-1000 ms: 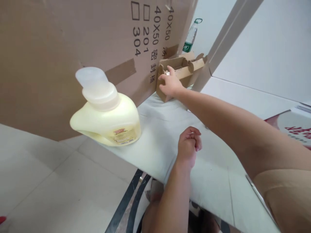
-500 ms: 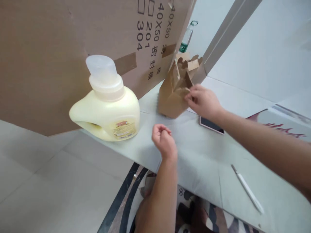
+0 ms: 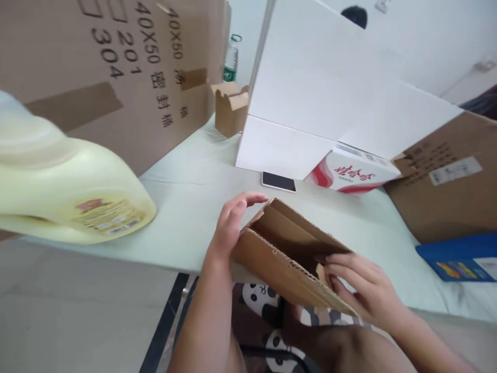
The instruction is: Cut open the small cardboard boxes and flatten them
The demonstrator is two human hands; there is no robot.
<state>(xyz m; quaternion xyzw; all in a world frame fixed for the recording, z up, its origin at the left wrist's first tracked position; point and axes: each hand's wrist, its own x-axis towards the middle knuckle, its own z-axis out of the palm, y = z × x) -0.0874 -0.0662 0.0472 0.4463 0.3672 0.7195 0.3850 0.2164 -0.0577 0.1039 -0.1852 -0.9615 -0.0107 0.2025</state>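
Observation:
Both my hands hold a small open brown cardboard box (image 3: 287, 259) at the near edge of the white table (image 3: 194, 207). My left hand (image 3: 231, 225) grips its left end, fingers curled over the rim. My right hand (image 3: 363, 292) holds the right end, fingers pinching a flap inside the opening. The box lies tilted with its opening facing up and toward me. A pale yellow detergent bottle (image 3: 66, 191) with a white pump cap stands at the left of the table.
A big brown carton (image 3: 116, 67) with printed numbers leans behind the bottle. Another small brown box (image 3: 231, 109) and a water bottle (image 3: 232, 59) stand at the back. A white carton (image 3: 310, 103), a phone (image 3: 278, 181), a red-and-white box (image 3: 351, 171), a brown carton (image 3: 446, 181) and a blue item (image 3: 460, 259) fill the right.
My right hand pulled a small brown box from the back of the table to the near edge. My left hand opened from a fist and took its left end. The view swung right.

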